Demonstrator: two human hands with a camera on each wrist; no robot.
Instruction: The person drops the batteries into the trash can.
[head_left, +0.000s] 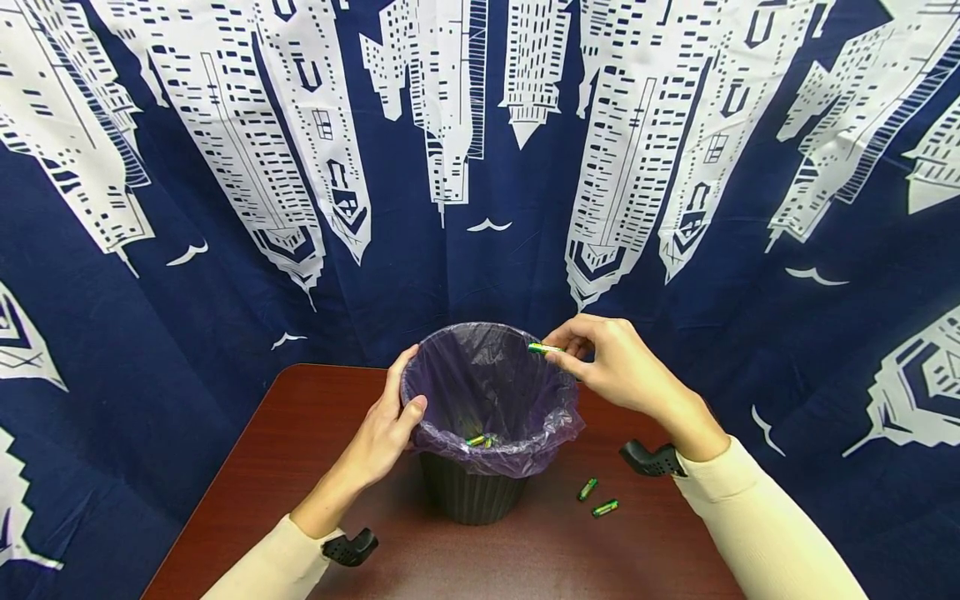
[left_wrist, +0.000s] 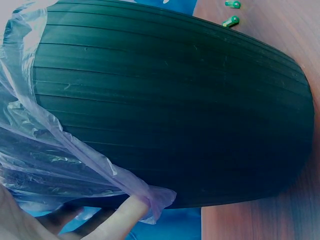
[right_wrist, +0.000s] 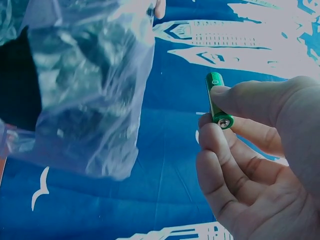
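A black ribbed trash can (head_left: 476, 492), lined with a translucent purple bag (head_left: 525, 454), stands on the table. My left hand (head_left: 386, 429) grips its left rim, thumb over the bag's edge and fingers outside; the left wrist view shows a finger against the bag (left_wrist: 105, 170). Above the right side of the rim, my right hand (head_left: 618, 362) pinches a green and yellow battery (head_left: 545, 348) between thumb and fingers. The same battery (right_wrist: 216, 100) shows one metal end in the right wrist view. Several batteries (head_left: 477, 440) lie inside the bag.
Two more green batteries, one (head_left: 587, 489) nearer the can and one (head_left: 605, 508) farther right, lie on the reddish-brown table (head_left: 300, 450). Behind the table hangs a dark blue cloth (head_left: 450, 275) printed with white buildings. Black wrist mounts (head_left: 350, 547) sit on both forearms.
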